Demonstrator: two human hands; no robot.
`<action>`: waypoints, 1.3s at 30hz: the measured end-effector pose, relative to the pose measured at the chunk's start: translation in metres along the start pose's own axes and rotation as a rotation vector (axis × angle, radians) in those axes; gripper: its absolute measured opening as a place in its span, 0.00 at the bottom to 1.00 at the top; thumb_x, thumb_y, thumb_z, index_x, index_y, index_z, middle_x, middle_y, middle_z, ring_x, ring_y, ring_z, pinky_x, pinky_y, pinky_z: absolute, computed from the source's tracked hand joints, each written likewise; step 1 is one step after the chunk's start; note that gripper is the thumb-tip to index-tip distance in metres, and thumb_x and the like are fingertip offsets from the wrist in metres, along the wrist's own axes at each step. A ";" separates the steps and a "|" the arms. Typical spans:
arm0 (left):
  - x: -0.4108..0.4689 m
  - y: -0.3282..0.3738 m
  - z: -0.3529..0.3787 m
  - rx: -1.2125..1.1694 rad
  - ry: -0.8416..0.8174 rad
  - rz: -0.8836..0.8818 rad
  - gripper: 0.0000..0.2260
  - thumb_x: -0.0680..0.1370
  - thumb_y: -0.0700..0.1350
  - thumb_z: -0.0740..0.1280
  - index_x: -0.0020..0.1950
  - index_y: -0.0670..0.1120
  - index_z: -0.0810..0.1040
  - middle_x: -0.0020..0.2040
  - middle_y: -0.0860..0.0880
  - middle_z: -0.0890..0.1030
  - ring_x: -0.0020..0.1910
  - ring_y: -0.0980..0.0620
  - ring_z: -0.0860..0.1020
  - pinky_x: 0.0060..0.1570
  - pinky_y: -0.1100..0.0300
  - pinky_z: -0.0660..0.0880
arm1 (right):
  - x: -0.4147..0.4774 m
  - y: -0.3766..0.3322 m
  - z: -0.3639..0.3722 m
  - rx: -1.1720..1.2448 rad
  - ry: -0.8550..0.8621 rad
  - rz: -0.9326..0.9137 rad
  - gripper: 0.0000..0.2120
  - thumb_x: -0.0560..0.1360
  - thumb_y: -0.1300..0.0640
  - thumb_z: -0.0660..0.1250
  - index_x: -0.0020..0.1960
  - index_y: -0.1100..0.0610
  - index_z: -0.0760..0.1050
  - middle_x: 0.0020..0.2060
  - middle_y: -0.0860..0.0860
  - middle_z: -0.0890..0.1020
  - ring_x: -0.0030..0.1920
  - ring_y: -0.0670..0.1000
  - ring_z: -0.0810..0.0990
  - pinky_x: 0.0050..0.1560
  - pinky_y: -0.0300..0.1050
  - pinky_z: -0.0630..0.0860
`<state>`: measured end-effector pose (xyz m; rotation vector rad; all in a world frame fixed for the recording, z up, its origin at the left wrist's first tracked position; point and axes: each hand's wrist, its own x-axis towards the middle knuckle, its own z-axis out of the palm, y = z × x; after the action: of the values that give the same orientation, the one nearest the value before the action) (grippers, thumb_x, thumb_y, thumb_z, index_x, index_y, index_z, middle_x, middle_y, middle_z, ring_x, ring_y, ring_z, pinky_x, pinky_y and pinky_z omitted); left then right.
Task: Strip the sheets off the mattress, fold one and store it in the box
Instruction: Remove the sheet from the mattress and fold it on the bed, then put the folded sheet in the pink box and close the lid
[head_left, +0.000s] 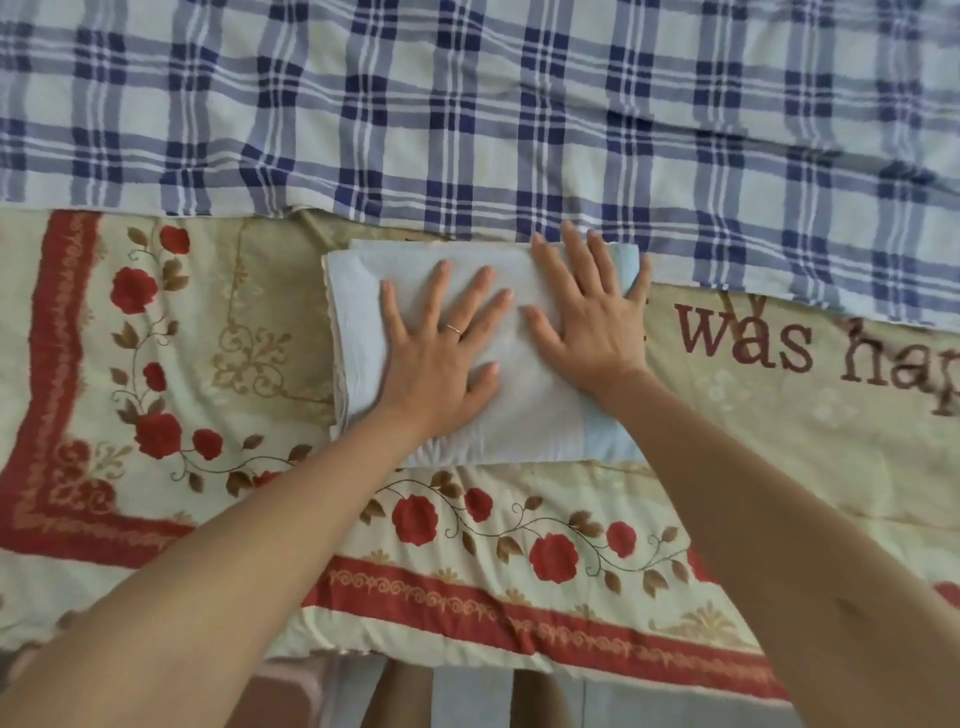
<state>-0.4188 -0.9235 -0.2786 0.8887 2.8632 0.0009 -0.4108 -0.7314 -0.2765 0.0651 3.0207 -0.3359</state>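
Observation:
A pale blue sheet (358, 312), folded into a thick rectangle, lies on a cream mattress cover with red roses (156, 364). My left hand (441, 358) presses flat on its middle with fingers spread; a ring is on one finger. My right hand (592, 312) presses flat on the upper right part, its fingertips reaching the far edge. Neither hand grips anything. No box is in view.
A blue and white checked sheet (467, 104) covers the far part of the bed, its edge just beyond the folded sheet. Red lettering (748, 338) shows on the cover at right. The bed's near edge, my legs and floor (467, 696) are at the bottom.

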 end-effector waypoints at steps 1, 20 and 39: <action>0.000 -0.001 -0.002 0.018 0.001 0.007 0.32 0.74 0.60 0.53 0.77 0.54 0.51 0.78 0.52 0.49 0.76 0.42 0.47 0.66 0.28 0.44 | -0.002 0.000 0.000 0.025 0.022 0.028 0.34 0.76 0.36 0.51 0.77 0.48 0.48 0.77 0.51 0.50 0.77 0.53 0.47 0.71 0.66 0.42; -0.223 0.023 -0.013 -1.549 0.062 -1.221 0.11 0.79 0.36 0.58 0.61 0.39 0.74 0.55 0.44 0.79 0.52 0.53 0.78 0.52 0.61 0.74 | -0.091 -0.032 -0.099 1.254 -0.515 0.867 0.09 0.75 0.51 0.67 0.50 0.55 0.72 0.44 0.50 0.80 0.46 0.51 0.80 0.41 0.41 0.76; -0.600 -0.046 -0.031 -2.073 0.202 -1.556 0.11 0.81 0.39 0.54 0.49 0.48 0.75 0.50 0.50 0.79 0.51 0.51 0.76 0.60 0.55 0.69 | -0.400 -0.419 -0.004 1.584 -0.725 1.116 0.04 0.76 0.56 0.64 0.48 0.56 0.75 0.37 0.52 0.84 0.43 0.52 0.80 0.48 0.50 0.77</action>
<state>0.0400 -1.2977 -0.1682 -1.4887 1.2197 2.0189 -0.0366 -1.1518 -0.1393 1.2139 1.0543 -1.7831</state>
